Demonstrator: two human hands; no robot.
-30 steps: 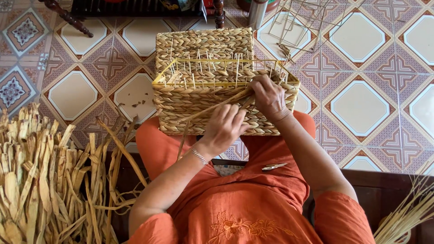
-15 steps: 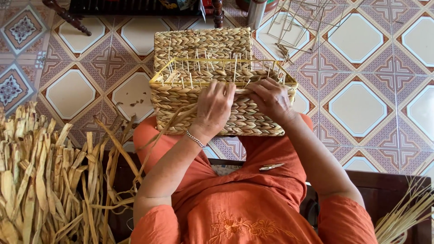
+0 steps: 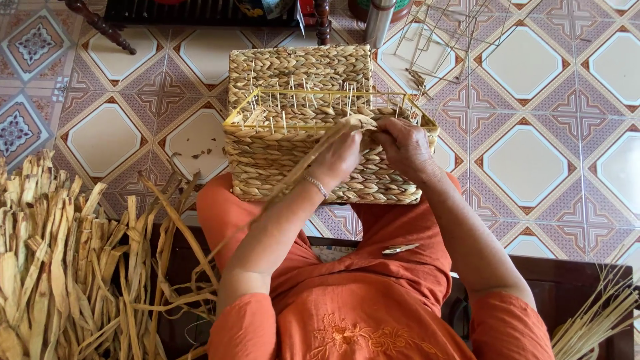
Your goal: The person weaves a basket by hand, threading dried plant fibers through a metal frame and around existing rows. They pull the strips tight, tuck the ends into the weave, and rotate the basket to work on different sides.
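Observation:
A rectangular woven basket (image 3: pixel 280 153) of braided straw rests on my knees, with a yellow wire frame (image 3: pixel 320 93) and thin upright wires along its top. My left hand (image 3: pixel 337 159) grips a long dried straw strand (image 3: pixel 293 175) at the near rim. My right hand (image 3: pixel 403 145) sits just beside it, fingers closed on the same strand where it meets the rim. The strand trails down to the left across the basket's front.
A big pile of dried straw strips (image 3: pixel 60 267) lies at the left. More thin straw (image 3: pixel 593 320) lies at the lower right. A bare wire frame (image 3: pixel 447 33) and a metal flask (image 3: pixel 379 21) stand on the tiled floor beyond. Small scissors (image 3: pixel 400 249) lie on my lap.
Both hands have moved up from the basket's front to its near rim, drawing the strand with them. The basket has shifted slightly.

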